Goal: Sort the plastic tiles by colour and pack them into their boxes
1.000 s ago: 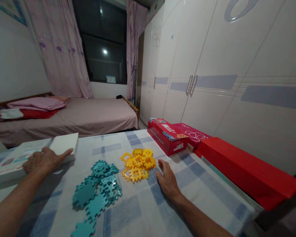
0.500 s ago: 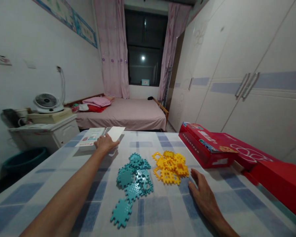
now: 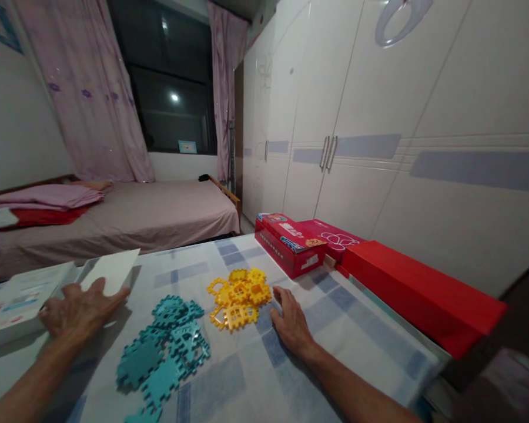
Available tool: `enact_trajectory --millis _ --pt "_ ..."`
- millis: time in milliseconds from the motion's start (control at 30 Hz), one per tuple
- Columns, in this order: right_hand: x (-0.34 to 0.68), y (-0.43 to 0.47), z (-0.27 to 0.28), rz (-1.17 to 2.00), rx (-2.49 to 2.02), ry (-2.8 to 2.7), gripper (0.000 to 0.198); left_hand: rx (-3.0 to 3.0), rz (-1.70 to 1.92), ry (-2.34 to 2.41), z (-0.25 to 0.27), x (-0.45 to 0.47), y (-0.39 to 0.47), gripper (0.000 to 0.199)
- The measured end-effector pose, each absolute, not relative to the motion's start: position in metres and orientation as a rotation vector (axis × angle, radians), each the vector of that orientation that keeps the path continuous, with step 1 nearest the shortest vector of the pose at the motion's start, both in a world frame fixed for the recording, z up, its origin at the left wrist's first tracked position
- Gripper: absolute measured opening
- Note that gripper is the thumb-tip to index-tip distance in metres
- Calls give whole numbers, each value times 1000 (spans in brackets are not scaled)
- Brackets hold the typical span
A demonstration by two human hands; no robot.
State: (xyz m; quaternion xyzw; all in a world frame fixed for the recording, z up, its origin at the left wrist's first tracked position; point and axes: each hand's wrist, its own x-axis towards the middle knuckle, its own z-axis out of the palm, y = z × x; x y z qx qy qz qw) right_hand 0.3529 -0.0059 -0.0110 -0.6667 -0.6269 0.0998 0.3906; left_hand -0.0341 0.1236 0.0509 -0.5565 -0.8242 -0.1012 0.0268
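Observation:
My left hand [image 3: 79, 308] lies with its fingers spread across a white printed box [image 3: 24, 299] and a plain white box-like piece [image 3: 114, 270] beside it, at the left of the table. I cannot tell from here how firmly it touches them. My right hand [image 3: 293, 323] rests on the cloth just right of a pile of yellow interlocking plastic pieces [image 3: 240, 296]. Its fingers are loosely curved and apart, with nothing in them. Between the hands, teal interlocking pieces with toothed edges [image 3: 165, 376] lie in a heap, partly overlapping one another.
A red printed box [image 3: 286, 249] stands at the table's far edge, with a long red box [image 3: 418, 294] and a crimson box [image 3: 335, 235] along the right side. A blue-and-white checked cloth [image 3: 229, 376] covers the table. Beyond are a bed [image 3: 167, 205] and a white wardrobe [image 3: 370, 200].
My view has turned to the right, so things sit further left in the picture. The left hand stays at the white boxes with its fingers more visibly spread. The yellow and teal piles look unchanged.

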Motion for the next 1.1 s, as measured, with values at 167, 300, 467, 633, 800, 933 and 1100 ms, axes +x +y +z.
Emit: enact_trajectory --millis 167,300,467,633,800,933,1100 --pt "353 -6 -10 247 -1698 -1607 46 -1700 -473 -2501 58 -23 103 67" --pt "353 -6 -8 236 -1708 -1613 46 -1715 -575 -2379 62 -17 93 61" --pt "356 -5 -11 246 -1681 -1641 46 -1835 -781 -1947 76 4 53 51" --pt "360 -1 -19 238 -1658 -1652 46 -2125 -1087 -1545 85 47 -26 54" --pt "362 0 -23 242 -1631 -1642 44 -2345 -1007 -1346 60 85 -96 71" --pt "364 1 -24 264 -1604 -1637 42 -2402 -988 -1307 26 101 -125 87" --pt "367 2 -24 251 -1621 -1679 42 -2407 -1035 -1284 -5 109 -140 70"
